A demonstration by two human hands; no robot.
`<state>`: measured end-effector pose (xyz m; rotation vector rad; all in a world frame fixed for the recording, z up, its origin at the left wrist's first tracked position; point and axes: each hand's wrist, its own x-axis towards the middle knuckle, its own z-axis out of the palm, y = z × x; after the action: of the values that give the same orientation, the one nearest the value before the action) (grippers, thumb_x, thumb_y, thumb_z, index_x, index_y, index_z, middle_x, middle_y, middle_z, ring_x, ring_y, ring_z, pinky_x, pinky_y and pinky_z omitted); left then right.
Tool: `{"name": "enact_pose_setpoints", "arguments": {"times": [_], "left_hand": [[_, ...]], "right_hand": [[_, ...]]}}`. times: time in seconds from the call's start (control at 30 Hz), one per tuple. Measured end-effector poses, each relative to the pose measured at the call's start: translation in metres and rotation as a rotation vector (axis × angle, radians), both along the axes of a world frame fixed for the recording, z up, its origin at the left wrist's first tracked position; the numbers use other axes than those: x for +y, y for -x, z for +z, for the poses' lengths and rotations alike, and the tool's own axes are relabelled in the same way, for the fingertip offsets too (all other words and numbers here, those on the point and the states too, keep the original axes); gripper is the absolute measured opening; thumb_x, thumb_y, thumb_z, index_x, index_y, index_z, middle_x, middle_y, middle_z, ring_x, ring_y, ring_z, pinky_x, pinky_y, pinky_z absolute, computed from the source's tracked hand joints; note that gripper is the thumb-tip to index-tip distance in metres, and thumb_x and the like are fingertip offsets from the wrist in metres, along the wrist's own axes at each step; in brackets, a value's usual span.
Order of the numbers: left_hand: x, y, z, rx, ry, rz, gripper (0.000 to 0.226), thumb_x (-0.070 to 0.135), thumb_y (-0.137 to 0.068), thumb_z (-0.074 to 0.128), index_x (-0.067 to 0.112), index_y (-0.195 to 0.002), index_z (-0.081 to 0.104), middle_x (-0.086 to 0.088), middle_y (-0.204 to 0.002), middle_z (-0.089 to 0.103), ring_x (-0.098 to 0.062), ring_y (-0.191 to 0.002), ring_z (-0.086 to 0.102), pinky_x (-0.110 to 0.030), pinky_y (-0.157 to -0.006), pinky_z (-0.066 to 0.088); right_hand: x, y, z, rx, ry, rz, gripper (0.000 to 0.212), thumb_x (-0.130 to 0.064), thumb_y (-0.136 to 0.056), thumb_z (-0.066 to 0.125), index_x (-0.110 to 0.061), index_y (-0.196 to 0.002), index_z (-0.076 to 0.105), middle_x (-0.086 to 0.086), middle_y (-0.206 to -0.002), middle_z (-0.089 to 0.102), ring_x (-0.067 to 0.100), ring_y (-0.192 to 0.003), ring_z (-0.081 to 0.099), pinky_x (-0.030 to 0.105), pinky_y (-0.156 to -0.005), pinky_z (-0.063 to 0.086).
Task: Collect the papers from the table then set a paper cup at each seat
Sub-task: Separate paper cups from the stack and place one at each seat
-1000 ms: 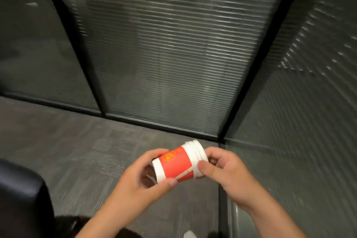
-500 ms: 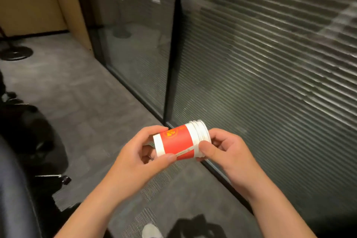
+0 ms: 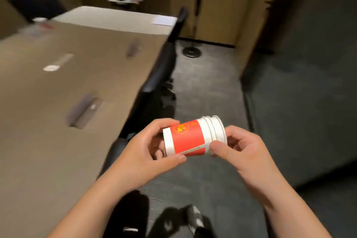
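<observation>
stack of paper cups (image 3: 193, 137) lying sideways between hands | left hand (image 3: 143, 152) grips its mouth end | right hand (image 3: 241, 150) pinches its base end

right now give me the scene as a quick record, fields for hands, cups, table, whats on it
left hand: left hand grips the open end of the cup stack
right hand: right hand pinches the bottom end
cups: stack of paper cups, red and white, held on its side, off the table
table: long brown table, to the left
on table: white sheet at the far corner; other items too blurred to name
seats: black chairs along the table's right edge
</observation>
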<state>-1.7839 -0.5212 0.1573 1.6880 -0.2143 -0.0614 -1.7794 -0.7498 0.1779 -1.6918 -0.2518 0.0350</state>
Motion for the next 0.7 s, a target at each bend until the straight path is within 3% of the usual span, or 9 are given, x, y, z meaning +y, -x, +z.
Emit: {"name": "enact_pose_setpoints", "arguments": {"times": [0.13, 0.23, 0.27, 0.37, 0.57, 0.7], "left_hand": [[0.023, -0.036, 0.011, -0.036, -0.132, 0.283, 0.062, 0.023, -0.066, 0.087, 0.029, -0.122, 0.062, -0.004, -0.11, 0.069, -0.045, -0.097, 0.063, -0.061, -0.082, 0.052], [0.046, -0.045, 0.023, -0.056, -0.237, 0.488, 0.057, 0.03, -0.067, 0.085, 0.028, -0.12, 0.062, 0.009, -0.113, 0.069, -0.018, -0.096, 0.068, -0.035, -0.079, 0.057], [0.056, -0.047, 0.024, -0.048, -0.253, 0.564, 0.056, 0.028, -0.068, 0.084, 0.027, -0.119, 0.062, 0.009, -0.114, 0.068, -0.015, -0.096, 0.067, -0.032, -0.078, 0.055], [0.086, -0.044, 0.02, -0.015, -0.262, 0.782, 0.054, 0.021, -0.069, 0.082, 0.026, -0.119, 0.062, 0.01, -0.111, 0.069, -0.019, -0.093, 0.064, -0.038, -0.077, 0.049], [0.159, -0.018, -0.019, 0.079, -0.175, 1.109, 0.054, 0.019, -0.067, 0.083, 0.037, -0.113, 0.063, 0.013, -0.11, 0.069, -0.014, -0.093, 0.066, -0.027, -0.08, 0.054], [0.196, 0.02, -0.053, 0.189, -0.066, 1.306, 0.057, 0.003, -0.068, 0.089, 0.034, -0.109, 0.066, 0.003, -0.11, 0.072, -0.02, -0.096, 0.069, -0.02, -0.077, 0.058]], "right_hand": [[0.03, -0.105, 0.007, -0.011, 0.006, 0.296, 0.011, -0.018, -0.069, 0.078, -0.027, -0.075, 0.076, -0.004, -0.068, 0.073, 0.007, -0.062, 0.06, 0.014, -0.058, 0.046], [0.071, -0.164, 0.014, -0.017, 0.005, 0.529, 0.015, -0.008, -0.073, 0.082, -0.021, -0.076, 0.076, -0.003, -0.068, 0.074, 0.002, -0.06, 0.062, 0.012, -0.058, 0.046], [0.091, -0.181, 0.014, -0.013, 0.018, 0.607, 0.011, -0.009, -0.075, 0.081, -0.019, -0.077, 0.076, -0.003, -0.069, 0.074, 0.001, -0.062, 0.062, 0.012, -0.059, 0.047], [0.153, -0.213, 0.012, -0.029, 0.05, 0.803, 0.009, -0.019, -0.086, 0.071, -0.014, -0.081, 0.076, 0.002, -0.075, 0.074, 0.001, -0.07, 0.063, 0.015, -0.066, 0.048], [0.283, -0.244, -0.006, 0.004, -0.004, 0.946, 0.016, -0.005, -0.092, 0.063, -0.012, -0.083, 0.074, -0.003, -0.077, 0.073, 0.004, -0.075, 0.063, 0.018, -0.071, 0.049], [0.357, -0.251, -0.026, -0.098, 0.102, 1.036, 0.02, -0.003, -0.088, 0.063, -0.019, -0.081, 0.074, 0.019, -0.079, 0.069, 0.01, -0.069, 0.057, 0.024, -0.064, 0.046]]}}
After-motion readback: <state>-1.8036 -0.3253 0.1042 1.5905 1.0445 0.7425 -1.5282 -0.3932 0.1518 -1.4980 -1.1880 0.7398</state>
